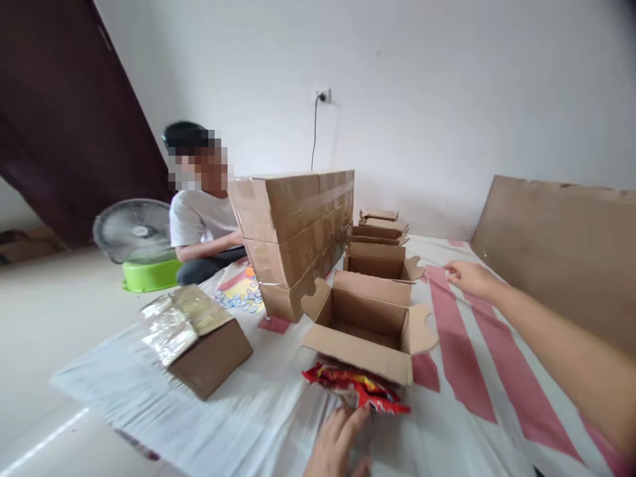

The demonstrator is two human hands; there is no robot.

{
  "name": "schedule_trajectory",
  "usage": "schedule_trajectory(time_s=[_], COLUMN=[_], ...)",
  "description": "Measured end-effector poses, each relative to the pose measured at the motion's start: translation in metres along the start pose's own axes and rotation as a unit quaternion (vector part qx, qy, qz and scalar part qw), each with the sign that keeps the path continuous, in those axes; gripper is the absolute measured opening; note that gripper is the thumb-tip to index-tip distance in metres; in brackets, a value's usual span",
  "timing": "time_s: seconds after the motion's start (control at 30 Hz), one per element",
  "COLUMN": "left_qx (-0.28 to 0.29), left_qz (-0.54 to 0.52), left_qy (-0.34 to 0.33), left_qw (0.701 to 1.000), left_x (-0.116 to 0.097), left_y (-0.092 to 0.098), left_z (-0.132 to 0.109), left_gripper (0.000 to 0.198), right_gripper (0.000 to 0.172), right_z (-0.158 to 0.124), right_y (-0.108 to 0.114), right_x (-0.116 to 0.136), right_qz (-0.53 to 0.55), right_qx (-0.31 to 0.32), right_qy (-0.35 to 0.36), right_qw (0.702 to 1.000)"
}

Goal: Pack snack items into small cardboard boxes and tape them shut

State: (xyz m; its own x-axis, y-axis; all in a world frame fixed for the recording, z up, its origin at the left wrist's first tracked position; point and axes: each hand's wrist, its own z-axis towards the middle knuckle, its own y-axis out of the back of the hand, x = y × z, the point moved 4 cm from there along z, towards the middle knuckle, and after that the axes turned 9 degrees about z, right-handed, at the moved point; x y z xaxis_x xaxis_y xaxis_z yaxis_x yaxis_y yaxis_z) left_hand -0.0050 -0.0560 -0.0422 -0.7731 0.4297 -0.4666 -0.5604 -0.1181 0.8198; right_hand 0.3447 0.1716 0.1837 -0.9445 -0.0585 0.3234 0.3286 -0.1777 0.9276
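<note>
My left hand is at the bottom middle with its fingers apart. Its fingertips are at the near edge of a shiny red snack packet, which lies on the cloth and partly under the front flap of an open cardboard box. Nothing shows inside that box where I can see in. To the right, my right hand reaches over the striped cloth, its fingers slightly bent and somewhat blurred, with no object visible in them. More open boxes stand in a row behind the first one.
Taped closed cartons are stacked left of the open boxes. A separate taped box sits at the front left. Beyond the stack sits a person beside a fan and a green basin. A large cardboard sheet leans at the right.
</note>
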Motion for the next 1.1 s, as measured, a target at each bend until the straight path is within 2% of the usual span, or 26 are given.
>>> schedule_trajectory(time_s=[0.03, 0.1, 0.2, 0.23, 0.27, 0.37, 0.43, 0.53, 0.67, 0.73, 0.8, 0.9, 1.0, 1.1], left_qx=[0.011, 0.028, 0.033, 0.03, 0.026, -0.004, -0.034, -0.065, -0.064, -0.039, -0.019, -0.026, -0.021, -0.002], left_qz=[0.004, 0.024, 0.087, 0.113, 0.138, 0.207, 0.243, 0.279, 0.303, 0.303, 0.291, 0.247, 0.187, 0.14], left_qy=[-0.03, -0.047, -0.006, 0.013, 0.031, 0.059, 0.055, 0.039, 0.041, 0.074, 0.111, 0.114, 0.073, 0.034], left_qw=[0.999, 0.998, 0.996, 0.993, 0.99, 0.977, 0.968, 0.957, 0.95, 0.949, 0.95, 0.962, 0.98, 0.99], left_x=[-0.009, -0.023, -0.037, -0.039, -0.041, -0.039, -0.035, -0.027, -0.016, -0.01, -0.005, -0.002, 0.003, 0.017], left_y=[0.011, 0.031, 0.051, 0.053, 0.054, 0.047, 0.041, 0.038, 0.047, 0.05, 0.049, 0.047, 0.048, 0.063], left_z=[0.007, 0.022, 0.05, 0.059, 0.066, 0.081, 0.086, 0.097, 0.13, 0.144, 0.148, 0.129, 0.09, 0.049], left_gripper=[0.059, 0.059, 0.06, 0.061, 0.061, 0.055, 0.052, 0.051, 0.053, 0.056, 0.061, 0.066, 0.066, 0.059], right_gripper=[0.03, 0.027, 0.022, 0.022, 0.023, 0.023, 0.02, 0.015, 0.015, 0.015, 0.015, 0.016, 0.017, 0.016], right_z=[-0.032, -0.098, -0.189, -0.214, -0.235, -0.275, -0.286, -0.293, -0.298, -0.299, -0.299, -0.301, -0.304, -0.305], right_y=[-0.002, -0.013, -0.047, -0.065, -0.083, -0.136, -0.166, -0.184, -0.179, -0.174, -0.172, -0.174, -0.176, -0.177], right_x=[0.0, 0.003, 0.016, 0.022, 0.028, 0.046, 0.056, 0.069, 0.08, 0.081, 0.081, 0.081, 0.079, 0.076], right_qz=[0.021, 0.062, 0.126, 0.187, 0.24, 0.342, 0.368, 0.324, 0.28, 0.281, 0.279, 0.276, 0.281, 0.289], right_qx=[0.008, 0.03, 0.073, 0.102, 0.12, 0.096, 0.075, 0.016, 0.008, 0.015, 0.017, 0.016, 0.009, 0.008], right_qy=[0.0, 0.011, 0.039, 0.044, 0.048, 0.059, 0.044, 0.054, 0.102, 0.105, 0.106, 0.112, 0.113, 0.114], right_qw=[1.0, 0.998, 0.989, 0.976, 0.962, 0.933, 0.926, 0.944, 0.955, 0.954, 0.954, 0.955, 0.953, 0.95])
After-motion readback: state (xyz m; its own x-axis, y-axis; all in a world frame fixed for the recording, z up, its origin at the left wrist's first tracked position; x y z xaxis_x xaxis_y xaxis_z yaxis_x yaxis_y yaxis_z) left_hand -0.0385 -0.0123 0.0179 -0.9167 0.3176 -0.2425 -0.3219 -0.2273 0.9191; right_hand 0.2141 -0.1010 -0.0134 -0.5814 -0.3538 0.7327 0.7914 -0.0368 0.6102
